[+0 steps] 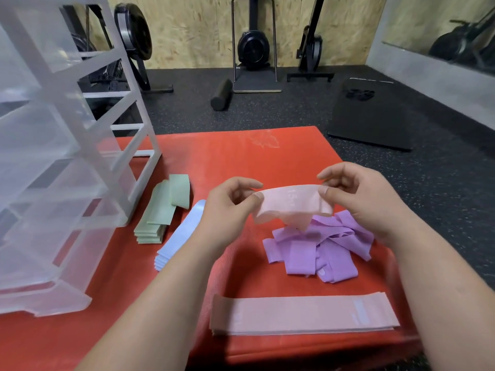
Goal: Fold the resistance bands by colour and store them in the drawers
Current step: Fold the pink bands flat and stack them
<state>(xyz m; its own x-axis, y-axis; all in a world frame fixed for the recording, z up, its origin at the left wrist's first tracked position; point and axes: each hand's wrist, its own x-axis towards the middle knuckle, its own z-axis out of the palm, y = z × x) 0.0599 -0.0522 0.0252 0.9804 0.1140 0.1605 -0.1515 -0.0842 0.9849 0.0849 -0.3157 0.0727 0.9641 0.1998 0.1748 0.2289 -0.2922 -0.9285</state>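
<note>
Pink band between both hands

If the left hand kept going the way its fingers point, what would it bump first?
Probably the right hand: the left hand points along the pink band both hands pinch, toward it, though depth is unclear.

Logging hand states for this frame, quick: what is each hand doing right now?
Left hand: pinches the left end of the pink resistance band.
Right hand: pinches the band's right end, holding it above the mat.
</note>
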